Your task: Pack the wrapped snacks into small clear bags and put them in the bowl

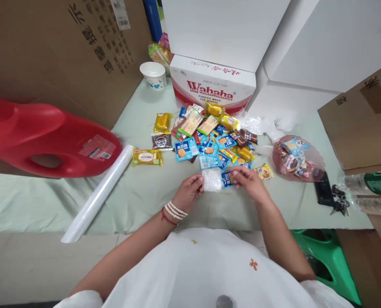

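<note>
My left hand (190, 188), with beads and a red cord at its wrist, pinches the left edge of a small clear, crinkled plastic packet (212, 179). Close to it on the right is a blue snack packet (228, 179). The fingers of my right hand (249, 182) are closed at that packet's right edge and partly cover it. Just beyond both hands lies a heap of wrapped snacks: blue packets (184, 149), rice-cracker packs (192, 122), yellow-wrapped cakes (215, 108) and brown cocoa packets (248, 136).
A yellow cake pack (147, 157) and a plastic roll (97, 194) lie left, near a red jug (49, 137). Behind stand a paper cup (153, 76) and a Wahaba-type water carton (212, 85). Rightward are a pink bowl (282, 167), a black phone (324, 190), keys (340, 201) and bottles (370, 183).
</note>
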Action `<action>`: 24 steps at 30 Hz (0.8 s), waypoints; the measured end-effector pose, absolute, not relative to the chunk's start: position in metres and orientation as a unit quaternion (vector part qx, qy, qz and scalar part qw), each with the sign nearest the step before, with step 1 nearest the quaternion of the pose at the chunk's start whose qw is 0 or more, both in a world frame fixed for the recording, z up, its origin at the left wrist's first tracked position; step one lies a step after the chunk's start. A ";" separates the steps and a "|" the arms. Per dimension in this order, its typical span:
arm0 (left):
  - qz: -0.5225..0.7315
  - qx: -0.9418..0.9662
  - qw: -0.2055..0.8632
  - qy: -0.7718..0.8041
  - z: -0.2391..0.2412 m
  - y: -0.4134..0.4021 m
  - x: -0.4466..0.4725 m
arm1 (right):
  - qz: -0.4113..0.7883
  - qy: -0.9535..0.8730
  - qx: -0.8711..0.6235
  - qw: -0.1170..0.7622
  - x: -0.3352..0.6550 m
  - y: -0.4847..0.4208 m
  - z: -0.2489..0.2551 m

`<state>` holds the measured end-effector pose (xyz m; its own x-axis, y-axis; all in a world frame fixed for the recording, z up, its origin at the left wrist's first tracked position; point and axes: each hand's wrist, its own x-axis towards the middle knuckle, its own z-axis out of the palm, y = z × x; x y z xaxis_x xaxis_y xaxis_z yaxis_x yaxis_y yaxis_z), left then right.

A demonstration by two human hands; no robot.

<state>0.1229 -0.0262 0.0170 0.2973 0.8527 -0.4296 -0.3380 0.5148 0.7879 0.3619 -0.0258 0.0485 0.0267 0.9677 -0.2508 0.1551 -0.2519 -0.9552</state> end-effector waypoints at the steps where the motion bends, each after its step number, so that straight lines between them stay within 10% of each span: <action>1: 0.396 0.294 0.748 0.445 0.015 -0.026 0.125 | 0.598 -0.431 -0.559 0.379 0.346 -0.036 0.039; 10: 0.425 0.477 0.524 0.563 0.014 -0.023 0.131 | 0.546 -0.400 -0.601 0.425 0.320 -0.057 0.022; 24: 0.351 0.419 0.709 0.446 0.019 -0.026 0.135 | 0.681 -0.375 -0.486 0.399 0.319 -0.063 0.020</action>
<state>0.1354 -0.0259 0.0194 0.3557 0.8715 -0.3376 -0.1238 0.4019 0.9073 0.3186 -0.0626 0.0199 -0.2088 0.9081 -0.3631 -0.1788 -0.4004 -0.8987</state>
